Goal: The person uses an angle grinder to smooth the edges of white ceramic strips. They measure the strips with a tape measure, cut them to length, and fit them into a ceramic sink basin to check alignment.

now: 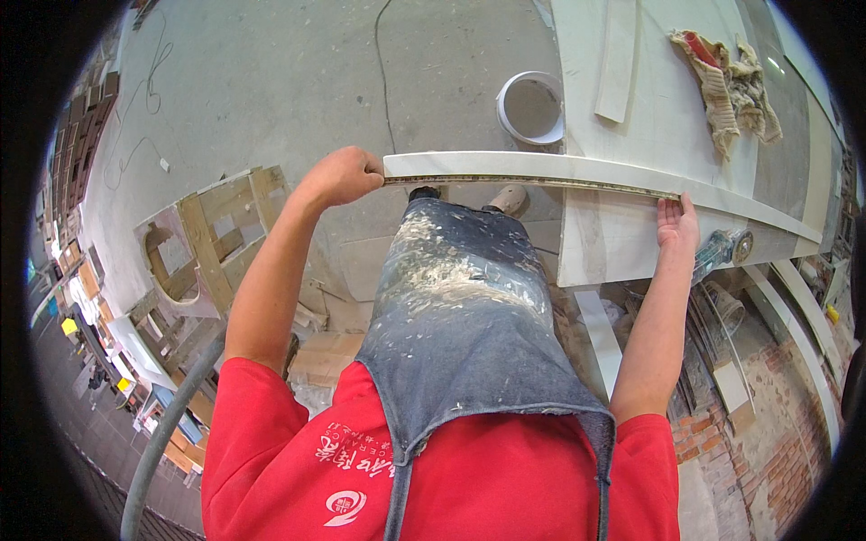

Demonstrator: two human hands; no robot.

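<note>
Though slender, measuring tape (532, 181) between the hands (350, 176) (677, 221).

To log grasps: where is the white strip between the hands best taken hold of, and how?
Probably grip the strip by its left stretch, from the near side, pinching top and underside: it is long and narrow, and that stretch juts past the table.
</note>
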